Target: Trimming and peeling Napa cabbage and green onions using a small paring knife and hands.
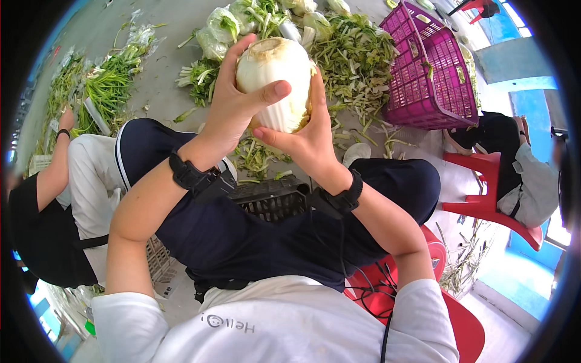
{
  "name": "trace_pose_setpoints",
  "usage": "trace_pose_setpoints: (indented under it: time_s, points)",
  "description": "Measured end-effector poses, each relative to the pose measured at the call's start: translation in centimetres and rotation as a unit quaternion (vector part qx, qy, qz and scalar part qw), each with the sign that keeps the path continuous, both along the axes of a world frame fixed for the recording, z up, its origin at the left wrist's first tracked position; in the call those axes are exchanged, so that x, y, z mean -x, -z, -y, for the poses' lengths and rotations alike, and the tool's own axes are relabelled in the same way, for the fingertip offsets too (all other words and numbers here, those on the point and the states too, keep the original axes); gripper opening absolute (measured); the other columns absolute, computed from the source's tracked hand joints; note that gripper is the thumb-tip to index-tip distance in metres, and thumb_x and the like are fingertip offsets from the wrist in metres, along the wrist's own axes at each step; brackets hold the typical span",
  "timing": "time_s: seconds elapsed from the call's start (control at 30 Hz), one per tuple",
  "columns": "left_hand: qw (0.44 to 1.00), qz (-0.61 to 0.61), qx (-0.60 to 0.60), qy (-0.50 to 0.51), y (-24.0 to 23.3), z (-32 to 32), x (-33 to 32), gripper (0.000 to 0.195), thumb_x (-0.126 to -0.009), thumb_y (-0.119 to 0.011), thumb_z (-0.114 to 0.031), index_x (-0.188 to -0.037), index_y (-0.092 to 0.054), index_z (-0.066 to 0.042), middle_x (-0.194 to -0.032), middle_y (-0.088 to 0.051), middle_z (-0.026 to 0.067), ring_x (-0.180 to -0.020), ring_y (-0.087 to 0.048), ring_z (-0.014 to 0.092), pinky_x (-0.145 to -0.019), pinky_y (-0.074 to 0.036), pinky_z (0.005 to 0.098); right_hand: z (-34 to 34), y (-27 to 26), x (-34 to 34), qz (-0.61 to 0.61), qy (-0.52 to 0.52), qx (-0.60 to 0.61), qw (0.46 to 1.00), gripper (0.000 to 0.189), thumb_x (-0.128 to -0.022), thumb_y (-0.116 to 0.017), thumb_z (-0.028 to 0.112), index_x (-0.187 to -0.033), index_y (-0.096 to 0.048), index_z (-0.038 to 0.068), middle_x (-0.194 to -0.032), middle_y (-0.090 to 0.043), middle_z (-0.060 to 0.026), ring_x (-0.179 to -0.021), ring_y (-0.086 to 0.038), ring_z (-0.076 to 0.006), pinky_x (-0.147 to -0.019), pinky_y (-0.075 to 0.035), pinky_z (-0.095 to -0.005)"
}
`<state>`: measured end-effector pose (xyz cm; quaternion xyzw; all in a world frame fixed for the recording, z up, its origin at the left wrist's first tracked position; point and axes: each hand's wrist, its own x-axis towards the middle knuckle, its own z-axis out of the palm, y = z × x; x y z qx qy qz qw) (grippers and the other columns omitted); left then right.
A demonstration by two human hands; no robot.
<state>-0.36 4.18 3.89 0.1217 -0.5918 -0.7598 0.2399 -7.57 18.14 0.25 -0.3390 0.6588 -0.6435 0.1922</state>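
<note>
A napa cabbage (277, 77) is held up between my two hands, its cut root end toward the top of the view. My left hand (240, 95) grips its left side, with the thumb across the front. My right hand (308, 122) supports its right and lower side, the thumb below the cabbage. The leafy end is partly hidden behind my fingers. Beyond it on the floor lie plastic-wrapped cabbages (222, 27) and a heap of cut green leaves and stalks (354, 54).
A purple plastic crate (422, 72) stands at the right of the leaf heap. A black crate (272, 199) is between my knees. Bundled greens (104, 90) lie at left beside a seated person (50, 227). Another person sits on a red plastic chair (490, 181) at right.
</note>
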Motion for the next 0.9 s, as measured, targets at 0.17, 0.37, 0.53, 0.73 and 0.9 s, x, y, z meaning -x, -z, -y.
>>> trace_pose_setpoints:
  time_s: [0.17, 0.37, 0.53, 0.73, 0.9]
  points:
    - [0.998, 0.005, -0.067, -0.001, -0.3, 1.9, -0.2, 0.069, -0.084, -0.074, -0.037, -0.136, -0.048, 0.0, -0.117, -0.063, 0.0149, -0.108, -0.064, 0.023, -0.092, -0.053, 0.0355, -0.5, -0.4, 1.0, -0.048, -0.08, 0.012, 0.996, 0.128, -0.065, -0.092, 0.038, -0.156, -0.011, 0.001, -0.148, -0.035, -0.0198, -0.139, -0.04, -0.0306, -0.112, -0.037, -0.0426]
    - [0.968, 0.01, -0.247, 0.038, -1.7, 3.3, -0.6, 0.068, -0.089, -0.06, -0.051, -0.13, -0.054, 0.002, -0.118, -0.066, 0.0175, -0.102, -0.068, 0.025, -0.09, -0.055, 0.0362, 0.2, -1.2, 1.6, 0.159, -0.096, 0.077, 0.98, 0.101, -0.088, -0.069, 0.053, -0.156, -0.012, 0.005, -0.152, -0.032, -0.0198, -0.138, -0.04, -0.0284, -0.109, -0.04, -0.0396]
    - [0.989, -0.046, -0.113, 0.086, -1.7, 3.6, -1.1, 0.069, -0.088, -0.064, -0.047, -0.136, -0.049, 0.001, -0.118, -0.064, 0.015, -0.104, -0.067, 0.024, -0.093, -0.053, 0.0355, 0.5, -1.1, 1.0, 0.391, -0.244, 0.134, 0.877, 0.095, -0.086, -0.076, 0.044, -0.153, -0.023, 0.002, -0.144, -0.047, -0.0161, -0.13, -0.051, -0.0225, -0.108, -0.043, -0.037]
    - [0.992, -0.118, -0.007, 0.052, -0.9, 3.1, -1.0, 0.079, -0.088, -0.067, -0.041, -0.148, -0.025, -0.013, -0.13, -0.056, 0.0164, -0.113, -0.062, 0.026, -0.096, -0.052, 0.0369, -0.2, -2.0, 1.8, 0.384, -0.276, 0.045, 0.88, 0.079, -0.082, -0.08, 0.034, -0.141, -0.043, -0.003, -0.132, -0.06, -0.0121, -0.119, -0.059, -0.0201, -0.105, -0.046, -0.0351]
    - [0.982, -0.132, 0.104, 0.083, -0.5, 3.3, -1.1, 0.075, -0.089, -0.065, -0.043, -0.146, -0.022, -0.02, -0.146, -0.04, 0.0297, -0.123, -0.056, 0.036, -0.098, -0.053, 0.0456, -0.8, -0.5, 1.4, 0.321, -0.222, 0.028, 0.92, 0.083, -0.077, -0.084, 0.032, -0.14, -0.044, -0.003, -0.131, -0.059, -0.012, -0.119, -0.058, -0.0191, -0.104, -0.045, -0.0345]
